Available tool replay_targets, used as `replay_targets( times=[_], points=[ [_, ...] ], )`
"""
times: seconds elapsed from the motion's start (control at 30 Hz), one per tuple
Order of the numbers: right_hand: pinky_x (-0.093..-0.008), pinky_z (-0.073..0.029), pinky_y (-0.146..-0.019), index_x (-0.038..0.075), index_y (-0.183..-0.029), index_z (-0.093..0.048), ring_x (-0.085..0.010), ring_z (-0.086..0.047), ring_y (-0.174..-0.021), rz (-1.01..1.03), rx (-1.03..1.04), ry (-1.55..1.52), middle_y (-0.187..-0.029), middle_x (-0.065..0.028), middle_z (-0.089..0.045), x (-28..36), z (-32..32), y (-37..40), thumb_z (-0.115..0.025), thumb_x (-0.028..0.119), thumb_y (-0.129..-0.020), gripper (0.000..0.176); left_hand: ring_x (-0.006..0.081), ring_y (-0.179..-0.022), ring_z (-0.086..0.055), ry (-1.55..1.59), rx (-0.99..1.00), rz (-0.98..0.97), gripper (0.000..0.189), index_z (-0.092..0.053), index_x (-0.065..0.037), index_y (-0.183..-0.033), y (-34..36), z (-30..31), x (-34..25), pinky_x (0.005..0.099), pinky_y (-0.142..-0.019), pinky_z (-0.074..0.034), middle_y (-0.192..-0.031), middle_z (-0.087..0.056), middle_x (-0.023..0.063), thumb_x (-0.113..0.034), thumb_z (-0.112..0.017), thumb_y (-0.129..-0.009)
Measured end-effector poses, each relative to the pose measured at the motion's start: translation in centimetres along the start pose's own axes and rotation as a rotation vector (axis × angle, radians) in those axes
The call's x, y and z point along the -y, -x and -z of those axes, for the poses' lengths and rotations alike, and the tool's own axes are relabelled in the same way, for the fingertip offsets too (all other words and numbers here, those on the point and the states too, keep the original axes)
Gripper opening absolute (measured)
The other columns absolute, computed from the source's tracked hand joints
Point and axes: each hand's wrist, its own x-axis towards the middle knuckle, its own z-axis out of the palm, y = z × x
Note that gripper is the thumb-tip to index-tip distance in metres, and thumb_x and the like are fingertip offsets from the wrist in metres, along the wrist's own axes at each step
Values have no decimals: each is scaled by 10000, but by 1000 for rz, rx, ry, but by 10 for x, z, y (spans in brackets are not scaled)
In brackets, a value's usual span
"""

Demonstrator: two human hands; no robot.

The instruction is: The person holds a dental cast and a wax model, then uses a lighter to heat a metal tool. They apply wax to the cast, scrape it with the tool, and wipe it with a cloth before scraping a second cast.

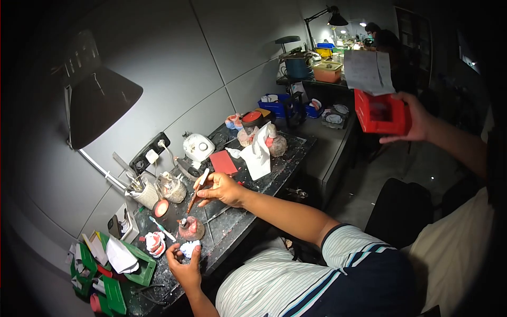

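In the head view, my right hand [221,190] pinches a slim tool [193,201] with a brown shaft and a pale upper end. Its lower end points down over a round, wax-stained pot resembling a spirit burner [191,228]; I cannot make out a flame. Nearer to me, my left hand [185,267] grips a small whitish-blue piece, perhaps a dental cast [190,248], between thumb and fingers. Left of the burner lie a pink-and-white denture model [155,243] and a toothbrush [162,228].
Another person's hand [417,119] holds a red box [383,113] with a paper at right. On the bench are a red sheet [223,162], white tissue [259,158], a tool cup [142,194] and green trays [141,269]. A lamp [103,103] overhangs the left.
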Motion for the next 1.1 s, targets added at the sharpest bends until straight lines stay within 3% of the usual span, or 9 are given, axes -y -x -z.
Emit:
replay_targets(
  times=[0.17,0.33,0.4,0.6,0.7,0.77,1.1],
  points=[
    [-365,-675,-764,-6,-1169,-615,-250,-737,-974,-16,-42,18,-1076,-128,-695,8,-3,3,-722,-4,-926,265,107,-808,-490,9,1,-13,539,-612,-32,-1143,-2,-2,6,254,-717,-416,-909,-502,-1,-201,-933,-745],
    [-348,-672,-737,-26,-1185,-632,-251,-746,-966,-48,-83,50,-1070,-159,-727,9,-2,2,-727,37,-938,272,139,-855,-550,13,11,-21,579,-612,-11,-1166,-1,0,-4,298,-750,-467,-957,-599,61,-197,-940,-726],
    [-360,-673,-768,-41,-1209,-615,-261,-745,-993,-48,-84,43,-1103,-172,-724,15,-5,4,-709,18,-942,290,193,-899,-590,25,25,39,590,-627,0,-1143,0,1,-9,348,-807,-504,-991,-639,96,-258,-947,-719],
    [-318,-668,-765,-17,-1203,-627,-241,-747,-984,-26,-90,112,-1131,-158,-725,19,-3,7,-695,13,-947,267,240,-864,-639,-38,10,41,615,-639,1,-1124,1,2,-13,379,-787,-523,-917,-667,125,-321,-948,-700],
    [-302,-671,-756,5,-1185,-633,-238,-744,-1002,-16,-78,119,-1144,-158,-720,21,-5,7,-665,-6,-961,227,240,-856,-639,-45,4,43,619,-637,1,-1119,1,3,-15,381,-787,-523,-909,-664,123,-333,-947,-700],
    [-302,-672,-755,5,-1183,-633,-238,-744,-1003,-21,-69,122,-1143,-159,-720,21,-5,7,-666,-5,-960,226,167,-873,-615,-70,24,19,593,-617,-6,-1138,1,3,-17,322,-791,-514,-928,-656,90,-271,-947,-722],
    [-297,-668,-727,9,-1154,-659,-239,-751,-982,-10,-81,132,-1124,-154,-735,21,-5,7,-701,-1,-938,220,136,-907,-607,139,-4,31,566,-585,-9,-1179,4,6,-20,298,-831,-478,-982,-662,72,-209,-918,-767]
  ],
)
